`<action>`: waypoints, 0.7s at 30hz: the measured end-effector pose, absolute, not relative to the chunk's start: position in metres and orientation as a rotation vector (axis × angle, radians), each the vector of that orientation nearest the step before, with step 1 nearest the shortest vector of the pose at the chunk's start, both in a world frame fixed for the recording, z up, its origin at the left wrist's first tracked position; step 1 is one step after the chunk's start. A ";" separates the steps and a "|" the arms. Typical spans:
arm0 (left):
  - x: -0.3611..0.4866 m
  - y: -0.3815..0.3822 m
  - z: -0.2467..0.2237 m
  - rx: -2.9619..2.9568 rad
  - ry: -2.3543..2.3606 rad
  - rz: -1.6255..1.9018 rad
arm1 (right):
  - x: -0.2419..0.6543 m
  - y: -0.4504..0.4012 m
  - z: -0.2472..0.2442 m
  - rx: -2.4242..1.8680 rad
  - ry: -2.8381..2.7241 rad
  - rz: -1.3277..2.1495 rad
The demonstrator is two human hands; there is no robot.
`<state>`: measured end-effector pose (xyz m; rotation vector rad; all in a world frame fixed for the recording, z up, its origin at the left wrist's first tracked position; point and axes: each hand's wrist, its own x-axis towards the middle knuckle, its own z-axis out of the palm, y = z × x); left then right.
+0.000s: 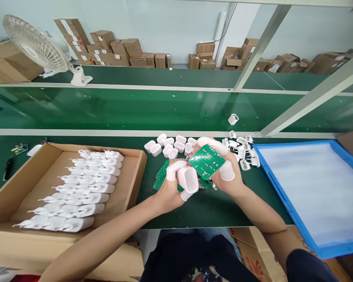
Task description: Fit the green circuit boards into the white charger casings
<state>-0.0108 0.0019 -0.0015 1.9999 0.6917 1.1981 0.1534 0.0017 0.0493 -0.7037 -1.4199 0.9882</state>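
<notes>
My left hand (173,188) is closed round a white plastic housing (188,180), its open end facing me. White finger cots cover some fingertips on both hands. Just above and to the right, my right hand (228,172) grips a green circuit board (206,161), tilted with its soldered side towards me. The board's lower left edge is close to the housing; I cannot tell whether they touch. Beneath my hands lie more green circuit boards (161,175), partly hidden. Several white housings (179,147) stand behind them, and small white plug parts (244,164) are heaped to the right.
On the left, a cardboard tray (139,172) holds rows of white chargers (90,199). A blue-rimmed tray (279,196) lies at the right. One white housing (233,119) sits apart behind the bench rail. A white fan (37,45) stands at the back left, and a slanted post (308,98) rises at right.
</notes>
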 end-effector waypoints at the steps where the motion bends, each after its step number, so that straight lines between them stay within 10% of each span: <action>1: -0.011 0.002 0.000 1.925 0.673 1.107 | 0.151 0.002 0.048 -0.706 -1.419 1.003; 6: -0.008 0.009 0.010 1.514 0.544 0.576 | 0.147 0.001 0.038 -0.839 -1.345 1.052; 21: -0.008 0.004 0.003 1.595 0.734 0.956 | 0.126 -0.017 0.047 -0.697 -1.093 1.186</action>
